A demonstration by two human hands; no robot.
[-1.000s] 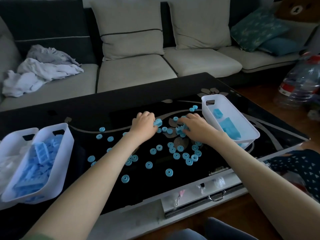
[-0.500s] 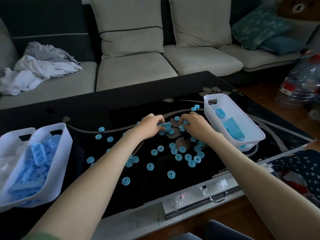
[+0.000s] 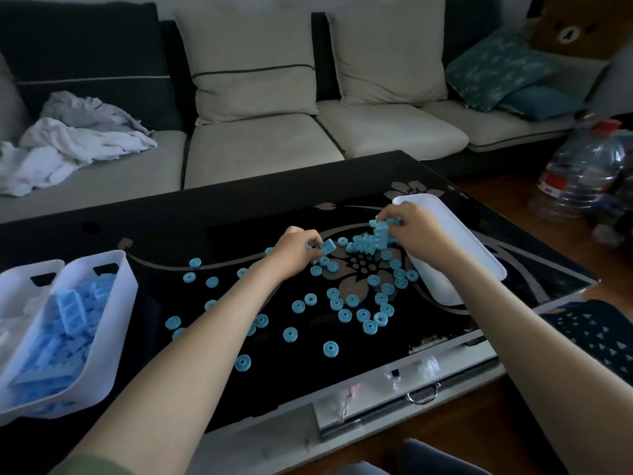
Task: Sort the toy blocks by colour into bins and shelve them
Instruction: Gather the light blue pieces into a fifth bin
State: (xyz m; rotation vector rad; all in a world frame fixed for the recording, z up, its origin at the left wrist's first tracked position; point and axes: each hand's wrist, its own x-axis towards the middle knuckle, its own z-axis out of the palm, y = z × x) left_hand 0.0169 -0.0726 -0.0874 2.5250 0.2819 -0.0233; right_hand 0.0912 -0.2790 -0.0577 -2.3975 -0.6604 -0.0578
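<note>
Head view: by the near table (image 3: 205, 228) edge, at left, a white bin (image 3: 116, 323) holds a heap of blue blocks (image 3: 65, 334); blue rings (image 3: 330, 349) lie scattered across the dark middle of the table; further in, the left hand (image 3: 294, 253) pinches a small blue block (image 3: 327, 247) in curled fingers; the right hand (image 3: 414, 231), a little farther back, grips a stepped cluster of joined blue blocks (image 3: 368, 241), just beside a second white bin (image 3: 479, 262); beyond the table, a sofa (image 3: 260, 149) carries crumpled laundry (image 3: 78, 145) at left.
</note>
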